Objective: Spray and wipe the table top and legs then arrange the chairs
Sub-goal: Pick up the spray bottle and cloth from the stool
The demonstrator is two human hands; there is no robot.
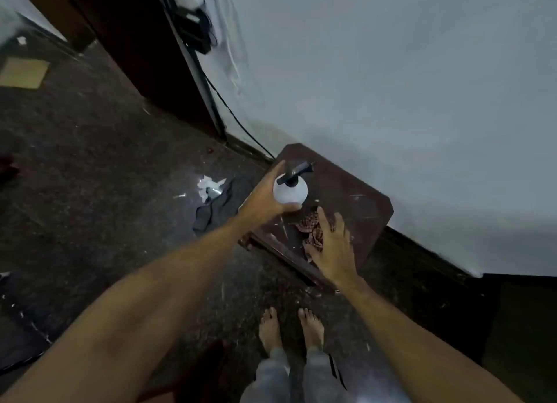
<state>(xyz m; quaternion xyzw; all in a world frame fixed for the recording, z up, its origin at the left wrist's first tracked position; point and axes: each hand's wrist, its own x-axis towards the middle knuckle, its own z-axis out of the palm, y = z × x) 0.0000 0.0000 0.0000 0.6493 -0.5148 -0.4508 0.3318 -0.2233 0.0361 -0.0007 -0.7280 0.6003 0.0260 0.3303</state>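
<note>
A small dark brown table (355, 191) stands against the pale wall, its top scratched and streaked white. My left hand (265, 194) is wrapped around a white round spray bottle (290, 190) with a black pump head, held over the table's left part. My right hand (334, 245) lies flat, fingers spread, on a brown patterned cloth (310, 224) that rests on the tabletop near its front edge. My bare feet stand just in front of the table.
A dark wooden door frame (156, 70) rises at the back left, with black cables (241, 125) running down the wall beside it. A grey rag (211, 209) and torn white paper (208, 185) lie on the speckled floor left of the table. A cardboard piece (24, 72) lies far left.
</note>
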